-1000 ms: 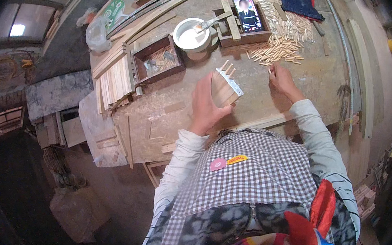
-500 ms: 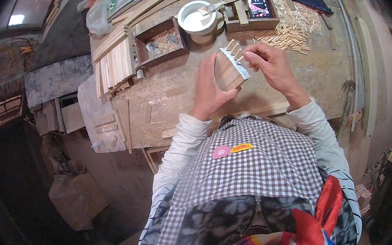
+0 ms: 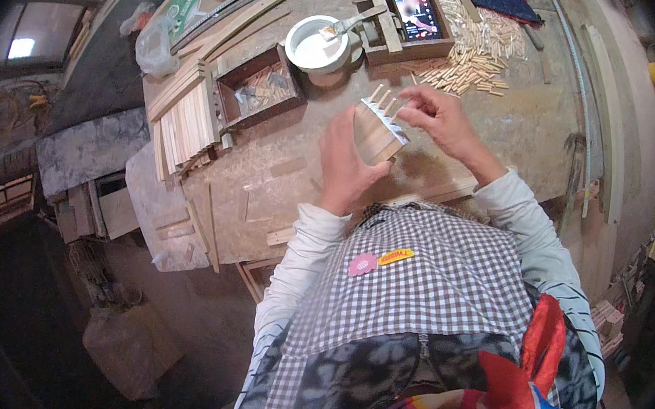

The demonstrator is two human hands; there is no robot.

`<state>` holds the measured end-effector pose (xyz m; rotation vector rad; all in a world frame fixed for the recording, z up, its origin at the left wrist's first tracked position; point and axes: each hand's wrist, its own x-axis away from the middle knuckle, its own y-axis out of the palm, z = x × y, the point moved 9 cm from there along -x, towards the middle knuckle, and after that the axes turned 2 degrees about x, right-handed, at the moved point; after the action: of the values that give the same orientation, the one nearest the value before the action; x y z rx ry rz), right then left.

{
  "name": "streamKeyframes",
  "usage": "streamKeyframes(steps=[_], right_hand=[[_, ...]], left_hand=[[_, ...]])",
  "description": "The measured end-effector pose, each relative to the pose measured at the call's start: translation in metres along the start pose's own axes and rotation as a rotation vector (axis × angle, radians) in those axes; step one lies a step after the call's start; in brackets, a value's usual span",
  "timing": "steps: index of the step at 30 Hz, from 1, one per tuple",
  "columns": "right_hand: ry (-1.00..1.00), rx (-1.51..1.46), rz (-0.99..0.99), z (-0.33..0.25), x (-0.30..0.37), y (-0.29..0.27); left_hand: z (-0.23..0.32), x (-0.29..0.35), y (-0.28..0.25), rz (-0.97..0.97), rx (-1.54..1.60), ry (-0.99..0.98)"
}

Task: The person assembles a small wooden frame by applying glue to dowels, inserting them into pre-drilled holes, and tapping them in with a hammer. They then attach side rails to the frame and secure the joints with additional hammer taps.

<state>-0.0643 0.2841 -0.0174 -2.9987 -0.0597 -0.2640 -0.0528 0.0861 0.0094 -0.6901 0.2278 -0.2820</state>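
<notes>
My left hand point(image 3: 343, 166) grips a small stack of wooden boards point(image 3: 376, 132) held upright above the workbench. Several thin wooden dowels point(image 3: 385, 98) stick up out of its top edge. My right hand point(image 3: 440, 119) is at that top edge, fingertips pinched on one of the dowels at the right end. A loose heap of the same small dowels point(image 3: 471, 56) lies on the bench beyond my right hand.
A white bowl of glue point(image 3: 316, 44) with a brush stands behind the boards. A phone point(image 3: 414, 7) rests in a wooden tray. A wooden box point(image 3: 260, 90) and stacked wood slats point(image 3: 184, 122) lie at the left. Long strips run along the bench's far edge.
My right hand came back from the dowel heap to the top of the boards. The left hand has kept holding the boards.
</notes>
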Motion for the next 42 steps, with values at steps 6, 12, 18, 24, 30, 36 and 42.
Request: streamKeyframes(steps=[6,12,18,24,30,36,42], right_hand=[[0.086,0.765,0.278,0.080,-0.021,-0.081],[0.090,0.815,0.131,0.123,-0.022,-0.086],[-0.048,0.839,0.179,0.110,-0.026,-0.082],[0.115,0.772,0.097,0.131,-0.029,-0.080],[0.097,0.434,0.068,0.081,-0.033,-0.061],[-0.012,-0.274,-0.129,-0.005,-0.011,0.005],[0.014,-0.126,-0.075,-0.024,-0.002,0.020]], left_hand=[[-0.011,0.002,-0.003,0.003,0.039,-0.036],[-0.014,0.004,-0.003,-0.018,0.024,-0.080],[-0.019,0.002,-0.001,-0.014,0.024,-0.086],[-0.016,0.001,-0.004,-0.021,0.028,-0.089],[-0.014,0.000,-0.009,-0.004,0.098,-0.138],[-0.012,-0.003,-0.009,-0.006,0.103,-0.097],[-0.010,-0.003,-0.012,0.025,0.064,-0.074]])
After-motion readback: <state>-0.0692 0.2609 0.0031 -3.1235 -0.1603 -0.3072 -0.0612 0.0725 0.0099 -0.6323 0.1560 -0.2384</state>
